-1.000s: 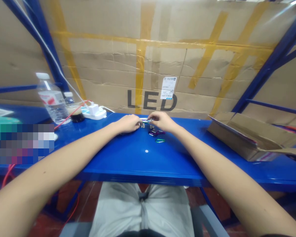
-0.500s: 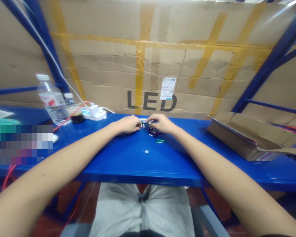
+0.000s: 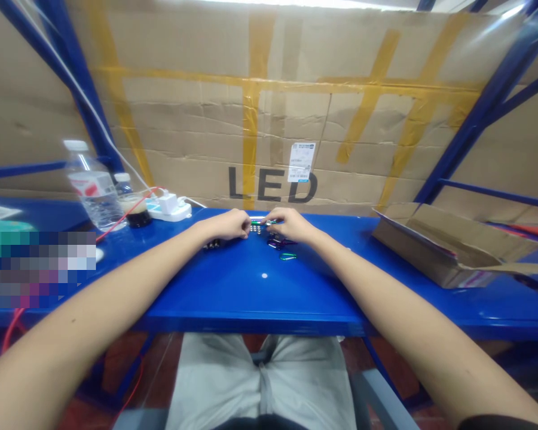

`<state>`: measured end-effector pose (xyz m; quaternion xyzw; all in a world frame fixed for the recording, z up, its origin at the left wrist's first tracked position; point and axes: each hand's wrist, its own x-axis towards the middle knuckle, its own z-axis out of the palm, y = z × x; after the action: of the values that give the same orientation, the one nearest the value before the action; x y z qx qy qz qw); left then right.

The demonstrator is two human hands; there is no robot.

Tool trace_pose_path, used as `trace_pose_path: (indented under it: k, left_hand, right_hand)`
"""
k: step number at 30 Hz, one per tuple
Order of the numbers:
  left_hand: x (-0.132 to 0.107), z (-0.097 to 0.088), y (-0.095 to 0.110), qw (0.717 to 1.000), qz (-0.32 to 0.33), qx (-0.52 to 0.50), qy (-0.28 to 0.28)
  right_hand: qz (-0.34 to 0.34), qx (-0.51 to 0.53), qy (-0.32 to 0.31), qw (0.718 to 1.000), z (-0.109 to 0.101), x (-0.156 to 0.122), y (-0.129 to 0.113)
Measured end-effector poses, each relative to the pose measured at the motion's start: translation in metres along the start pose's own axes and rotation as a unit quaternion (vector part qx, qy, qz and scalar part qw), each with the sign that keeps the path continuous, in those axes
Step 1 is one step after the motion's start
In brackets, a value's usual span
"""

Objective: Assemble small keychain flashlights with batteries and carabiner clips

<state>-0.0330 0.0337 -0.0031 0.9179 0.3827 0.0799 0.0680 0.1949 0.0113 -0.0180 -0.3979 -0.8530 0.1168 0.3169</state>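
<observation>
Small metal clips [image 3: 260,224], pinched between both hands near the far middle of the blue table [image 3: 251,298], just in front of the cardboard wall. Left hand [image 3: 226,226] curled, fingertips closed on the left end of the little cluster; right hand [image 3: 291,224] likewise curled, fingertips closed on its right end. Too small and blurred to tell exactly how each piece was held or how many there were. Both forearms stretched forward over the table edge, hands almost touching each other.

Just beside the right hand, toward the viewer: a purple carabiner [image 3: 275,242] flat on the table, and a green carabiner [image 3: 288,256] a little nearer. Beside the left hand, a small dark object [image 3: 211,245], kind not clear. Nearer still, a small white dot [image 3: 264,276] on the bare surface.

Off to the left, well apart from the hands: a clear water bottle [image 3: 89,191], a second smaller bottle with dark liquid [image 3: 132,209], a white power strip [image 3: 169,207] with a red cable [image 3: 116,224]. Off to the right: an opened flat cardboard box [image 3: 448,245]. Behind everything, a big taped cardboard sheet printed "LED" [image 3: 273,185] with a white label [image 3: 301,161].
</observation>
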Motion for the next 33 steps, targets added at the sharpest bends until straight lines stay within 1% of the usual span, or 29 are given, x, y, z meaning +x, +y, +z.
trace_pose_path:
  k: [4,8,13,15,17,19,20,22,26,30,33]
  left_hand:
    - [-0.002,-0.002,0.005,1.000,0.001,0.012,-0.017]
    - [-0.001,0.002,0.008,1.000,0.011,0.019,0.004]
    - [-0.001,0.006,0.011,0.999,0.031,0.000,0.025]
    - [-0.001,0.004,0.013,0.997,0.050,0.004,0.055]
    - [-0.002,0.002,0.017,0.990,0.076,0.028,0.114]
    - [-0.002,0.000,0.020,0.977,0.103,0.062,0.176]
    - [-0.002,0.000,0.023,0.970,0.116,0.076,0.198]
    - [-0.002,0.002,0.027,0.961,0.145,0.092,0.219]
    - [0.000,0.008,0.033,0.951,0.180,0.119,0.221]
    - [0.001,0.012,0.033,0.948,0.191,0.139,0.213]
    - [0.001,0.012,0.031,0.947,0.196,0.139,0.212]
  right_hand:
    - [-0.002,-0.008,-0.002,1.000,0.000,0.000,-0.001]
    - [0.006,-0.003,0.000,1.000,0.001,0.000,-0.001]
    - [0.008,-0.004,-0.003,1.000,0.001,0.000,0.000]
    - [0.004,-0.006,-0.007,1.000,0.001,0.000,0.001]
    - [0.002,-0.004,-0.009,1.000,0.002,0.000,0.002]
    - [0.003,0.007,-0.012,1.000,0.003,0.000,0.003]
    - [0.005,0.015,-0.013,1.000,0.003,0.000,0.004]
    - [0.003,0.031,-0.019,0.999,0.004,0.000,0.005]
    - [-0.010,0.042,-0.022,0.999,0.006,0.000,0.008]
    - [-0.007,0.039,-0.022,0.999,0.006,0.002,0.012]
    - [-0.006,0.056,-0.025,0.998,0.006,0.003,0.014]
